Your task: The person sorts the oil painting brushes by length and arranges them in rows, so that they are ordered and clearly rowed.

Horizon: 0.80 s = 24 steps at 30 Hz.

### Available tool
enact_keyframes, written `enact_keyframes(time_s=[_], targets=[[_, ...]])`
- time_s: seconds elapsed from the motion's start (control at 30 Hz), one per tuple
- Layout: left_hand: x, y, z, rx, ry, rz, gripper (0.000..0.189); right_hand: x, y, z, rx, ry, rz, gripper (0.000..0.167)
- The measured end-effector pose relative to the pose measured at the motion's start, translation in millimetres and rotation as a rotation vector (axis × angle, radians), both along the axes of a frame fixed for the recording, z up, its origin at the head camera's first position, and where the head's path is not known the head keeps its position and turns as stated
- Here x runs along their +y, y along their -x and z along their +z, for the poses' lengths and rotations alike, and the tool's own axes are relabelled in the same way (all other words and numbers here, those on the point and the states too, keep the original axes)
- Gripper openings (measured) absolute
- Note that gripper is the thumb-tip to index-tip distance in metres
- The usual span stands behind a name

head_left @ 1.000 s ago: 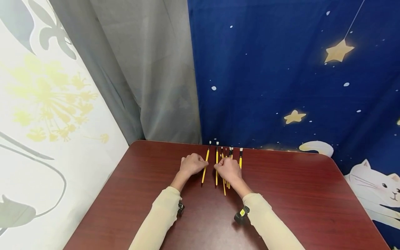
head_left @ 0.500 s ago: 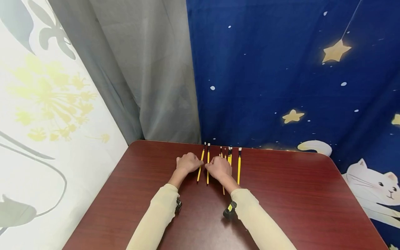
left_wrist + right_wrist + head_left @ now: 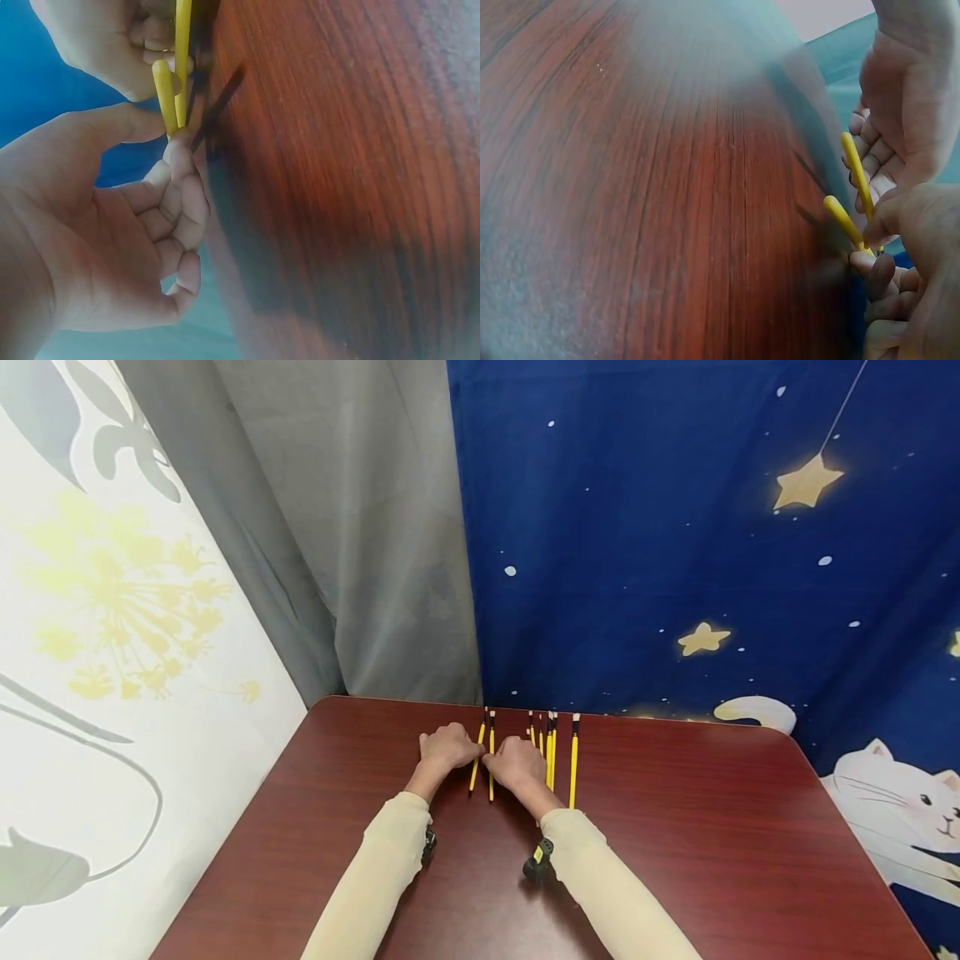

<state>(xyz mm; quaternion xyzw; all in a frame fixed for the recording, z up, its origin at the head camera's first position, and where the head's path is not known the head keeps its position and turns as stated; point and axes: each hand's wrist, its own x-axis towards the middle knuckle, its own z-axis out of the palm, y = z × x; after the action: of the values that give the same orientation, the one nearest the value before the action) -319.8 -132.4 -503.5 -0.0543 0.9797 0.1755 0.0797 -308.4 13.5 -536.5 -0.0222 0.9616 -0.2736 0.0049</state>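
In the head view, my left hand point(image 3: 450, 747) pinches a thin yellow paintbrush point(image 3: 473, 777) between thumb and fingertips. Beside it, my right hand point(image 3: 516, 762) pinches a second yellow paintbrush point(image 3: 491, 787). Both brushes point bristles-away, toward the table's far edge, the left one slanting slightly. The hands almost meet, thumbs close together. From the left wrist, the yellow handle end of the left brush point(image 3: 163, 90) shows between thumb and fingers. In the right wrist view, the right brush's handle point(image 3: 843, 219) sticks out of the pinch, near the left hand point(image 3: 889, 135).
Several more yellow paintbrushes point(image 3: 551, 756) lie just right of my right hand, partly covered by it. One wider brush point(image 3: 573, 768) lies at the right of that group. The dark red table point(image 3: 705, 835) ends at grey and blue curtains point(image 3: 600, 568).
Both hands have shifted left, the right one further, carrying its paintbrush up close to the left hand's paintbrush. More of the brushes on the right now show.
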Motion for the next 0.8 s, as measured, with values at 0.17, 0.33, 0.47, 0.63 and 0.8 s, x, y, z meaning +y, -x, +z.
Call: enact_keyframes(time_s=[0.17,0.33,0.47,0.63,0.8], targets=[[3.3,6.7,-1.2,-0.030,0.026,0.005,0.030,-2,0.9,1.2,-0.024,-0.007,0.005,0.047],[5.6,6.1,6.0,-0.013,0.050,-0.005,0.027,-4,7.0,1.9,-0.021,-0.034,0.017,0.043],[6.1,7.0,7.0,-0.026,0.057,-0.010,0.025,-4,10.5,2.3,-0.020,-0.035,0.024,0.044],[5.6,8.0,3.7,-0.031,0.058,-0.009,0.022,-4,11.5,1.8,-0.033,-0.033,0.034,0.047],[3.7,16.9,-3.8,-0.050,0.046,0.008,0.024,-4,12.0,1.4,-0.036,-0.019,0.048,0.052]])
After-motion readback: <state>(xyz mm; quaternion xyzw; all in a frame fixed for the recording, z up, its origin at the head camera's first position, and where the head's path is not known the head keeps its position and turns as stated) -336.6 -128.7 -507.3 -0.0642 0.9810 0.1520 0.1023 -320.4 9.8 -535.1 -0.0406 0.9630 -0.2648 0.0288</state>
